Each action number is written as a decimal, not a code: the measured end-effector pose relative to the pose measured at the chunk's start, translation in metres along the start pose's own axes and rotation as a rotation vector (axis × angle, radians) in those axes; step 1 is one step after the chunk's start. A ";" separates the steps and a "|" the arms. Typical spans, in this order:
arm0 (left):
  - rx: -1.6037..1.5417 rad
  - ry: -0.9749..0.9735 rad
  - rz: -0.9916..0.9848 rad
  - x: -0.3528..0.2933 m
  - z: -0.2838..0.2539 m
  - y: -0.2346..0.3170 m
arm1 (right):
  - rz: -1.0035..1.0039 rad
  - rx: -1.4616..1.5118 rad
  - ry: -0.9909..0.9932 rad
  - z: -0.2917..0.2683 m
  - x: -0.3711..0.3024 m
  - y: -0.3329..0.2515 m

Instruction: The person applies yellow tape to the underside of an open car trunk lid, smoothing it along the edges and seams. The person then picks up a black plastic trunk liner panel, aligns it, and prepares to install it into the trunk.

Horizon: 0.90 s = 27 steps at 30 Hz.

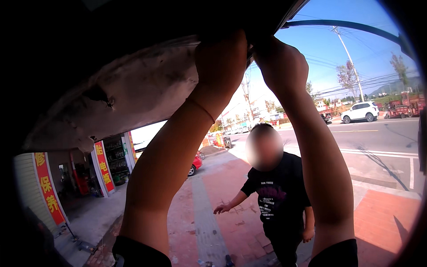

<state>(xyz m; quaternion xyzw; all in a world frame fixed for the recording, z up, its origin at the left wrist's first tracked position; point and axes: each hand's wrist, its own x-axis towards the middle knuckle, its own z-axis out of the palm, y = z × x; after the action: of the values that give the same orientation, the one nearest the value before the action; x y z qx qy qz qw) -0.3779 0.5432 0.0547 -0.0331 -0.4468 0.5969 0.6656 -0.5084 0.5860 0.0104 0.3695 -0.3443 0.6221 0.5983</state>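
Both my arms are raised toward the dark edge of an overhead panel. Its pale, stained underside (147, 84) shows to the left, with a dark torn hole in it. My left hand (221, 58) is closed in a fist at that edge, and its fingertips are lost in shadow. Close beside it, my right hand (284, 64) is also closed, with its fingers curled up against the edge. What either hand grips cannot be made out. A dark curved strip (347, 23) arches from the panel edge out to the upper right.
A person in a black T-shirt (282, 196) stands just below, one arm held out. Open shop bays with red sign panels (103, 167) lie left. A red car (195, 164) stands behind on the paving. A white car (360, 111) and red three-wheelers (398, 109) line the road.
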 end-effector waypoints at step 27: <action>0.244 -0.255 0.578 -0.025 -0.013 -0.018 | 1.363 0.935 -0.996 0.015 -0.470 0.044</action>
<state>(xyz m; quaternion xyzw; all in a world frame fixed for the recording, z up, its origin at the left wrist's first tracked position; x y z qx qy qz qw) -0.3528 0.5238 0.0435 -0.0035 -0.4237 0.8094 0.4065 -0.5465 0.3400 -0.3914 0.5126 -0.4166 0.6821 -0.3138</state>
